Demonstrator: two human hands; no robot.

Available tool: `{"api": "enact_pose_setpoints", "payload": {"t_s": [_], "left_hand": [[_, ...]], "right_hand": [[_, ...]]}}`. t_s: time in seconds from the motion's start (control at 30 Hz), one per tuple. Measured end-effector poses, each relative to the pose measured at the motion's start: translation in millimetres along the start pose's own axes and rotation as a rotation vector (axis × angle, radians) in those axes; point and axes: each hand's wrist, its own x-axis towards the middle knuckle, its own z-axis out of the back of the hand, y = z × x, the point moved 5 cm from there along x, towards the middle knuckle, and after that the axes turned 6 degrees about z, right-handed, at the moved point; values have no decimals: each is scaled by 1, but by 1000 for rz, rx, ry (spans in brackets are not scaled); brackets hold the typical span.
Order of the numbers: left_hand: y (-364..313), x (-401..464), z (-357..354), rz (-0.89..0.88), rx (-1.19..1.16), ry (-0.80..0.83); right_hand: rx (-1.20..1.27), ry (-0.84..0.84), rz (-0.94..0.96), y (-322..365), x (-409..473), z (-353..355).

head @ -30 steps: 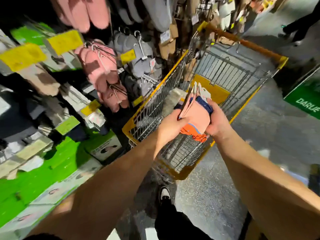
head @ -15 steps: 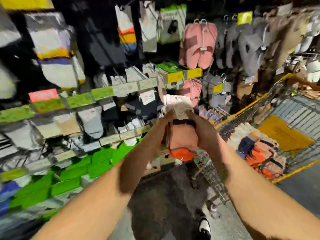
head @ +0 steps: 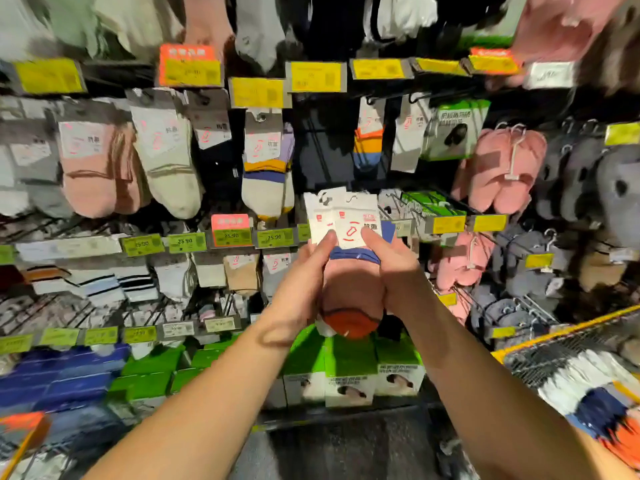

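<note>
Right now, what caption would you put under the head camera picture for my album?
Left hand and right hand hold pink-and-orange socks up before the store's sock rack.

Sock pack (head: 351, 289) edges hidden under left hand (head: 304, 289), right hand (head: 398, 275); cart (head: 571, 329) cut by edge; yellow tags (head: 316, 76) blurred, perhaps illegible.

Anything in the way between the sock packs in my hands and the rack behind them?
Nothing visible. The left hand and right hand grip the sock packs, held up facing the rack and its striped socks, with no object between.
</note>
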Motion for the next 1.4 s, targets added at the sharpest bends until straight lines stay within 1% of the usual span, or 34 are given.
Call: {"api": "enact_pose_setpoints", "payload": {"t_s": [0.17,0.33,0.4,0.5,0.6,0.67,0.77,0.83,1.0,1.1,1.23,1.4], "left_hand": [[-39,10,-2,-115,-2,-78],[-61,21,6,-242,22,-232],[-65,27,10,-284,40,-278],[-75,29,22,-339,59,-420],[-88,29,38,-403,77,-517],[-95,29,45,-424,38,-525],[-103,26,48,-442,1,-518],[-108,26,49,-453,15,-509],[-120,24,48,-499,78,-476],[-124,21,49,-495,99,-478],[-124,21,50,-484,95,-487],[-126,21,47,-465,83,-469]], "right_hand": [[-72,67,27,21,32,-19],[16,204,-7,26,63,-31],[47,218,-7,32,74,-32],[123,219,-1,43,97,-22],[152,197,31,52,123,-8],[76,193,64,56,141,-7],[-113,208,133,61,168,-22],[-181,228,163,64,183,-37],[-343,212,273,72,210,-52],[-313,217,241,63,219,-50],[-190,226,169,51,222,-47],[-128,219,189,62,226,-54]]}}
